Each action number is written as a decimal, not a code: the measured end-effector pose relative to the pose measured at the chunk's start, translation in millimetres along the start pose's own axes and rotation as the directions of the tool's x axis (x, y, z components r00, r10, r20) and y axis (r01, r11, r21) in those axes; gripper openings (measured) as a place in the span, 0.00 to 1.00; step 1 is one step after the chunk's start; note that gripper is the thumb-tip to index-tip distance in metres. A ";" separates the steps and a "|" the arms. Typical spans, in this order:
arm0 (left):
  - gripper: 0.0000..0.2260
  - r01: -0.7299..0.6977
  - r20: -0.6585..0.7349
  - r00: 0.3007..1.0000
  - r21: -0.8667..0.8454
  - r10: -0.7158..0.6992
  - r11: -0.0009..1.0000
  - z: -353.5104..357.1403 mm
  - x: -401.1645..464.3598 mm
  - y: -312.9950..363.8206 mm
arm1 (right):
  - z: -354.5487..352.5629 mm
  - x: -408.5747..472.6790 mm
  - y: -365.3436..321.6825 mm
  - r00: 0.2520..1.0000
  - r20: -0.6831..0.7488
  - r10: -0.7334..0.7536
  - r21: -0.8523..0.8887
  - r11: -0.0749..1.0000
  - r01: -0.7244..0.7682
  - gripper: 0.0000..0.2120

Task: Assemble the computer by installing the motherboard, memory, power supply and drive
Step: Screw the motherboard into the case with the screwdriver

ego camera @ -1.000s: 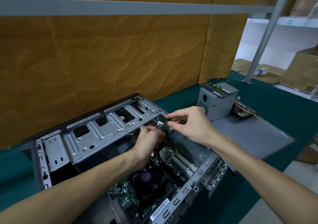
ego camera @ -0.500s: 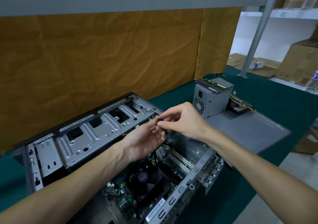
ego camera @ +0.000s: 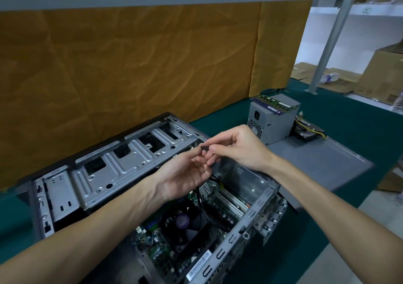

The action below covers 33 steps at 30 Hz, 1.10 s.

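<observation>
The computer case (ego camera: 122, 170) is bare stamped sheet metal, silvery with a dull sheen, and the power supply (ego camera: 272, 122) is matt grey metal. The desk (ego camera: 353, 120) wears a dark green, felt-like matt covering. Behind hangs wrinkled brown paper (ego camera: 130, 65), near plain cardboard boxes (ego camera: 381, 74).

Left hand (ego camera: 187, 174) covers the cable (ego camera: 205, 209) where it runs up to the black plug (ego camera: 204, 148), and its fingertips hide behind the right hand (ego camera: 237, 150). Case (ego camera: 122, 163) front cut off at bottom edge. Drive (ego camera: 307, 134) mostly hidden behind power supply (ego camera: 272, 122). Case sticker (ego camera: 199, 264) text too blurred to read.
</observation>
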<state>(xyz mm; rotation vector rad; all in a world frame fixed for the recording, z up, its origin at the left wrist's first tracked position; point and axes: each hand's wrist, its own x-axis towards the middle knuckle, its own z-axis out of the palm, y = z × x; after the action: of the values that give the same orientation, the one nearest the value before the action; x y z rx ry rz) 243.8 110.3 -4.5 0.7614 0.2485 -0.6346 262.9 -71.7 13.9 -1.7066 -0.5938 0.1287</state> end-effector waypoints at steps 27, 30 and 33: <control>0.10 -0.272 -0.066 0.956 0.159 0.285 0.949 -17.4 12.5 -8.7 | 1.4 1.3 5.1 0.960 -0.275 0.058 -0.081 0.993 -0.083 0.06; 0.11 -0.305 -0.073 0.942 0.217 0.326 0.927 -24.6 15.8 -10.4 | 0.3 0.9 8.8 0.961 -0.272 0.052 -0.067 0.995 -0.072 0.06; 0.08 -0.332 -0.126 0.904 0.396 0.409 0.856 -30.3 18.8 -14.4 | -1.8 0.9 10.5 0.957 -0.283 0.064 -0.030 0.997 -0.076 0.07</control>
<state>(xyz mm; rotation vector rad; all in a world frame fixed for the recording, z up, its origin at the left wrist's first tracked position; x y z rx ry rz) 250.1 115.5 -42.1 1.2067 0.1648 -0.2272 267.7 -74.0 4.6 -1.7473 -0.3260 -0.0768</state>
